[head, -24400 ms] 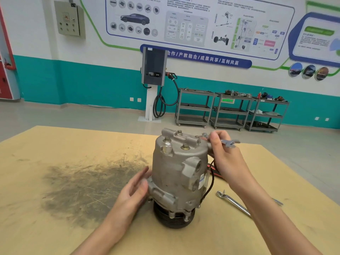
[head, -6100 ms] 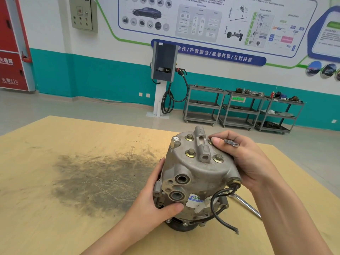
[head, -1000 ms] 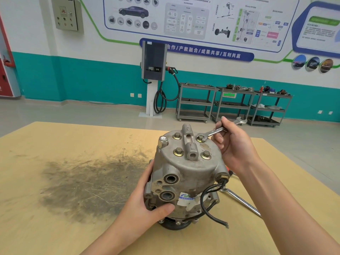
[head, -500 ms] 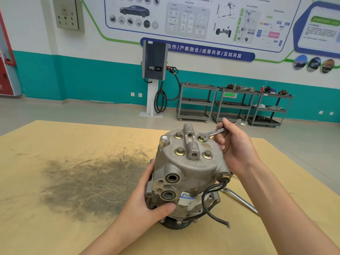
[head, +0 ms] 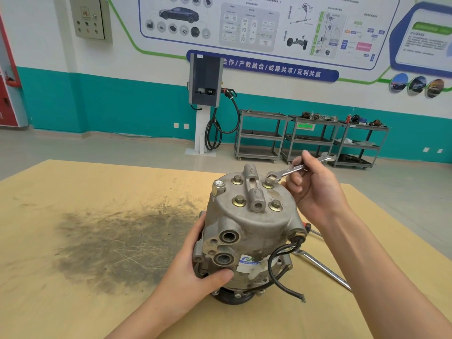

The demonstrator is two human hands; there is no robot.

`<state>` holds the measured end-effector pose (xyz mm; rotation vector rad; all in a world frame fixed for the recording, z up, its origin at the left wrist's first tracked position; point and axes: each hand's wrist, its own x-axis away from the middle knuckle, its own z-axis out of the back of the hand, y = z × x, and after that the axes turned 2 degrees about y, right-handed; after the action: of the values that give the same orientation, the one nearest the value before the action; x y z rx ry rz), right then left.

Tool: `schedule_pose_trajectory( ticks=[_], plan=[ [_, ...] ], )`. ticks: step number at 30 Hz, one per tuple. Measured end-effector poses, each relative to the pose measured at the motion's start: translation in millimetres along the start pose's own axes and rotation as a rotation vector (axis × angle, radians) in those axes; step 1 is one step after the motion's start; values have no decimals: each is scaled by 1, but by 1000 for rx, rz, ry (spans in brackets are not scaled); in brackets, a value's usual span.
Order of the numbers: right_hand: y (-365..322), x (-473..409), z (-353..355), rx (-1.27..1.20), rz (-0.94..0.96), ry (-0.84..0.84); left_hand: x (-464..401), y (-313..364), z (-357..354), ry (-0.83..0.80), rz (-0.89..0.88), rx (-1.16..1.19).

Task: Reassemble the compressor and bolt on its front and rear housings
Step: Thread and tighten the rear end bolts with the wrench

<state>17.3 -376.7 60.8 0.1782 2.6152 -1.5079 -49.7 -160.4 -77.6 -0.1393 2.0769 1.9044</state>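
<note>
The grey compressor (head: pixel 252 231) stands upright on the wooden table (head: pixel 97 192), pulley end down. Its top housing carries several brass-washered bolts. My left hand (head: pixel 195 272) grips the lower left side of the body, thumb across the front below the two ports. My right hand (head: pixel 315 189) holds a small open-end wrench (head: pixel 291 169); the wrench's jaw sits at the far right bolt (head: pixel 268 184), slightly above it. A black cable (head: pixel 278 267) loops from the right side.
A long chrome wrench (head: pixel 325 267) lies on the table right of the compressor, with a red-handled tool (head: pixel 307 226) partly hidden behind it. A dark greasy stain (head: pixel 117 241) covers the table's left middle. Metal carts (head: pixel 310 138) and a charging post (head: pixel 205 104) stand far behind.
Over the last second the wrench's jaw has stayed at the far right bolt while its handle shifted slightly. My left hand keeps the same grip on the compressor.
</note>
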Motion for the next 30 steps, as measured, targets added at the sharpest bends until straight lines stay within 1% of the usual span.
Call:
schedule_pose_trajectory(
  ticks=[4,8,12,16,20,25,30],
  plan=[
    [-10,9,5,-28,72,18,0,-1,1,3,-4,7],
    [-13,33,23,22,114,-50,0,-4,2,2,-12,-6],
    [-15,48,28,149,99,-82,-2,-6,3,11,-24,-31],
    [-16,48,22,176,58,-62,-3,-7,3,0,-15,5],
    [-13,51,14,228,-2,-85,-2,-5,3,-10,0,30],
    [-13,56,10,189,-39,-91,-2,-5,3,-5,-4,19],
    [-2,66,12,100,15,-65,-2,-4,3,-10,-6,18]
  ],
)
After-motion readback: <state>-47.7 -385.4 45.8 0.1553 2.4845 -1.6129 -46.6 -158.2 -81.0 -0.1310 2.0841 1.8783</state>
